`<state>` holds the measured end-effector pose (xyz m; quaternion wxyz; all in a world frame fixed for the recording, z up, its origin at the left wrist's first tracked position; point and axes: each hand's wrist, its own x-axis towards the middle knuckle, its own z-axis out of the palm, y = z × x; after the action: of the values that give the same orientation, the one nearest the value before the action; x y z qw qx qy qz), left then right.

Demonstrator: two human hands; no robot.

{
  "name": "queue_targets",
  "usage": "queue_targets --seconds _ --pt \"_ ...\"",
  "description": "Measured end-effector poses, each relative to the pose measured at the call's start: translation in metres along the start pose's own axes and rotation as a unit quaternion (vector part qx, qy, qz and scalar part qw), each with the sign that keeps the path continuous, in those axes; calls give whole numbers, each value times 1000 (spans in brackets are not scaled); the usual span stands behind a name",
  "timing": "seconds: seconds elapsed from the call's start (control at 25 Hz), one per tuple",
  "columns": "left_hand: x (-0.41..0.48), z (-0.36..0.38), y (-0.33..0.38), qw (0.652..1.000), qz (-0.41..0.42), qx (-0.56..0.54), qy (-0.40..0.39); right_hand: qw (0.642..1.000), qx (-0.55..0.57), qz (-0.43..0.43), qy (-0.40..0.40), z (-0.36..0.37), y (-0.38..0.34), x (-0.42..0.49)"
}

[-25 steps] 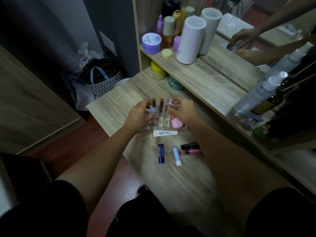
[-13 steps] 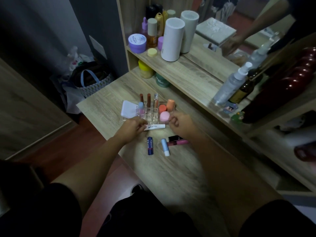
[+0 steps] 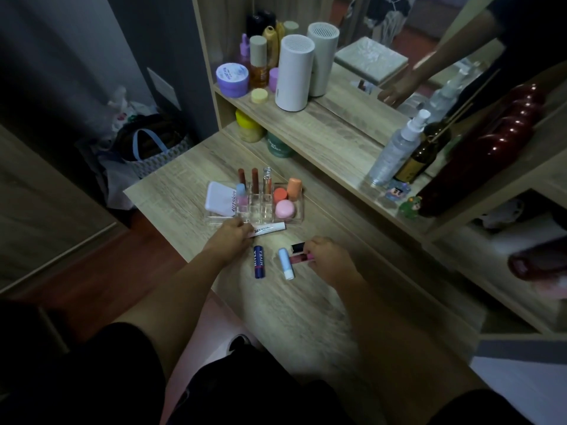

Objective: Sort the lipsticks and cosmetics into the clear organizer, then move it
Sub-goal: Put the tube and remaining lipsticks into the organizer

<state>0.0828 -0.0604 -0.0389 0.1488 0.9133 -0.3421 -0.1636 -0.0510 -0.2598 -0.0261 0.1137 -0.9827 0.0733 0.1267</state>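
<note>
The clear organizer [image 3: 299, 218] stands on the wooden table [image 3: 171, 191]. It holds a white compact [image 3: 218, 199], three upright lipsticks at the back, a light blue stick, and orange and pink sponges. In front of it lies a white lip tube [image 3: 270, 229]; my left hand [image 3: 228, 237] pinches its left end. Nearer me lie a dark blue Nivea stick [image 3: 259, 261] and a light blue lip balm [image 3: 286, 263]. My right hand [image 3: 326, 259] closes on a pink lip gloss [image 3: 302, 257], with a black lipstick [image 3: 297, 247] just behind it.
A raised shelf behind the organizer carries a white cylinder [image 3: 294, 73], jars and bottles. A spray bottle [image 3: 395, 148] and a dark bottle stand at the right before a mirror. A bag [image 3: 150, 148] sits on the floor to the left.
Both hands have drawn back from the organizer toward me. The left now pinches the white tube; the right has moved down onto the pink gloss.
</note>
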Motion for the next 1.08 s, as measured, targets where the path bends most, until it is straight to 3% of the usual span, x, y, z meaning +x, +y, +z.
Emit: queue_targets --seconds 0.48,0.6,0.68,0.8,0.92,1.08 --pt "9 6 5 993 -89 -67 42 997 -64 -44 -16 7 5 1" --pt "10 4 2 992 -90 -86 37 998 -36 -48 8 5 3 -1" --pt "9 1 -1 991 -82 -99 37 998 23 -55 36 1 4 -1" --pt "3 -7 -6 991 -67 -107 42 975 204 -6 85 -8 3 6" --pt "-7 -19 -7 982 -66 -166 57 924 349 78 137 -18 -7 17" --pt "-14 -48 -10 968 -50 -204 139 855 479 112 162 -34 -25 41"
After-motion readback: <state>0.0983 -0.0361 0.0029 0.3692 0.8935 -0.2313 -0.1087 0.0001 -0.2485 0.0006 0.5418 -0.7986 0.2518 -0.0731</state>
